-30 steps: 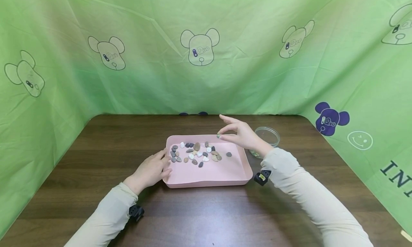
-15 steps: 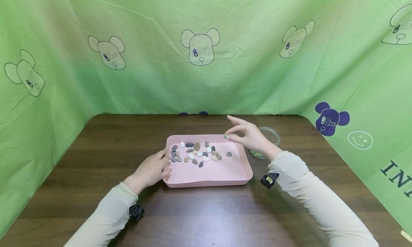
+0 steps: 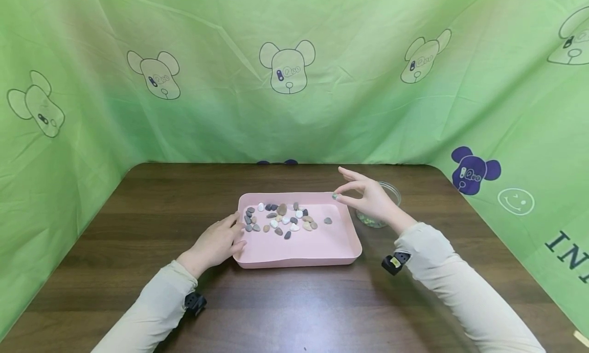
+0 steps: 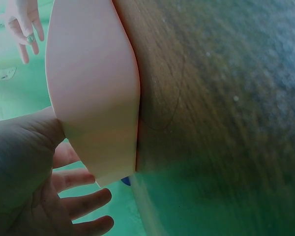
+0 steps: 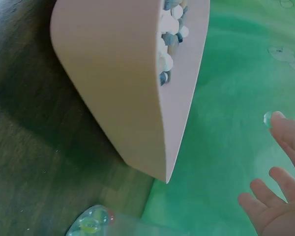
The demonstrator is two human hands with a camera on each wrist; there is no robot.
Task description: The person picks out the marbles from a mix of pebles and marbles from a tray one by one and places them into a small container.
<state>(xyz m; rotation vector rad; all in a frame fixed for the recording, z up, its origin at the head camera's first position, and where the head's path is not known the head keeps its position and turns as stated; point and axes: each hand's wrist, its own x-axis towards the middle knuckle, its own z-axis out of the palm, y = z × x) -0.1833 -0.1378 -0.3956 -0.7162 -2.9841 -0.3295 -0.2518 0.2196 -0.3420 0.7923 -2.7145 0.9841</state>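
A pink tray (image 3: 294, 250) holds several pebbles (image 3: 286, 220) in white, grey, tan and dark tones. My left hand (image 3: 215, 244) rests on its left rim, thumb and some fingertips reaching over the edge with the fingers fairly straight. In the left wrist view, that hand (image 4: 39, 172) lies against the tray wall (image 4: 96, 83). Above the tray's far right corner, my right hand (image 3: 368, 197) pinches a small greenish glass marble (image 3: 335, 195) between thumb and index finger, the other fingers spread. The right wrist view shows the marble (image 5: 268, 119) at the fingertips, clear of the tray.
Right of the tray stands a clear jar (image 3: 371, 222) with green-tinted marbles in it, partly hidden behind my right hand. One grey pebble (image 3: 327, 221) lies apart at the tray's right. The brown wooden table (image 3: 294, 312) meets a green cloth backdrop (image 3: 285, 128).
My right hand has moved to the right, toward the jar, with the marble still pinched. The left hand, tray and pebbles stay where they were.
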